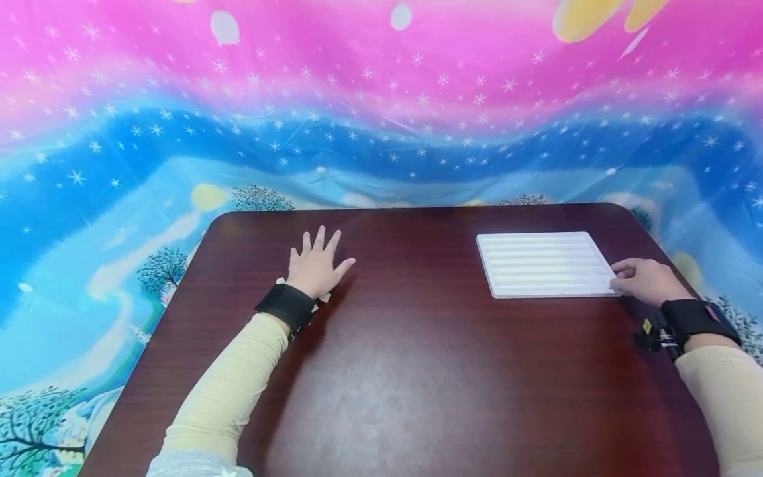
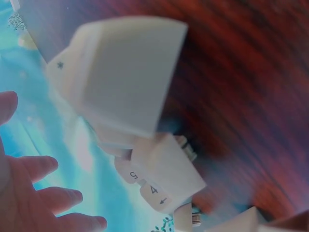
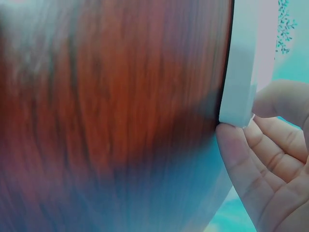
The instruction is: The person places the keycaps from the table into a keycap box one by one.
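Note:
A white ridged tray (image 1: pixel 544 265) lies at the far right of the table. My right hand (image 1: pixel 646 281) pinches its near right corner, and the right wrist view shows the thumb and fingers on the tray's edge (image 3: pixel 239 72). On the left, my left hand (image 1: pixel 316 268) is spread, palm down, with nothing gripped. Beige keycaps (image 2: pixel 166 174) marked with 5, 4 and an arrow, plus a big blurred one (image 2: pixel 130 72), lie below or beside this hand in the left wrist view. White bits (image 1: pixel 324 298) peek out at its wrist. Whether they touch the table, I cannot tell.
The dark red-brown wooden table (image 1: pixel 405 371) has rounded far corners. A pink and blue cloth (image 1: pixel 381 146) with snowflakes and trees hangs behind and around it. Each wrist wears a black band (image 1: pixel 286 306) with a camera.

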A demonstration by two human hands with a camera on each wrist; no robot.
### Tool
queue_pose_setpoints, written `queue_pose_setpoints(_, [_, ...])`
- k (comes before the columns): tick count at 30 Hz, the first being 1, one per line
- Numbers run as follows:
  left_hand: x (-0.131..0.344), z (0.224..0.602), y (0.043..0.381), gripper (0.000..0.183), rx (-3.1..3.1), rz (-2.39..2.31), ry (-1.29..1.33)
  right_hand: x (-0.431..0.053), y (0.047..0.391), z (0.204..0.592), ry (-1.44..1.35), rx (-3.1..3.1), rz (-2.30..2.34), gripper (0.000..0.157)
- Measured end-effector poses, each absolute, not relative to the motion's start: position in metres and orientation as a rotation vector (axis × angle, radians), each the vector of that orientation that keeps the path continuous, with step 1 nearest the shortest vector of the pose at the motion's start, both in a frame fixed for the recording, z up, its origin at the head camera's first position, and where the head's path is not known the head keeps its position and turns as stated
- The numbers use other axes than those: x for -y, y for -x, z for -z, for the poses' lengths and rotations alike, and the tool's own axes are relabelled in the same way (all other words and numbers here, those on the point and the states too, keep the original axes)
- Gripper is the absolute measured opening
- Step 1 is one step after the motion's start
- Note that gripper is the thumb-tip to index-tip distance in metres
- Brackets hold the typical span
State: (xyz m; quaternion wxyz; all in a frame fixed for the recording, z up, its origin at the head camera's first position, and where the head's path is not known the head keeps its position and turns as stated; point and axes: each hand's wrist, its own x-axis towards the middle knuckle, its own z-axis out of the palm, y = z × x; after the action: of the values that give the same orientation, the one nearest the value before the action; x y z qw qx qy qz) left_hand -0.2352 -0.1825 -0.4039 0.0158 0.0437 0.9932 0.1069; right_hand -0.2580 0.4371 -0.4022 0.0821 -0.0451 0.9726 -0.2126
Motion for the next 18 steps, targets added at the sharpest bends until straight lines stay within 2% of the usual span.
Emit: queue_pose_setpoints(18, [0.182, 0.399, 0.234, 0.073, -3.093, -0.38, -0.189, -0.414, 0.257, 0.403, 0.148, -2.862, 0.667, 0.05])
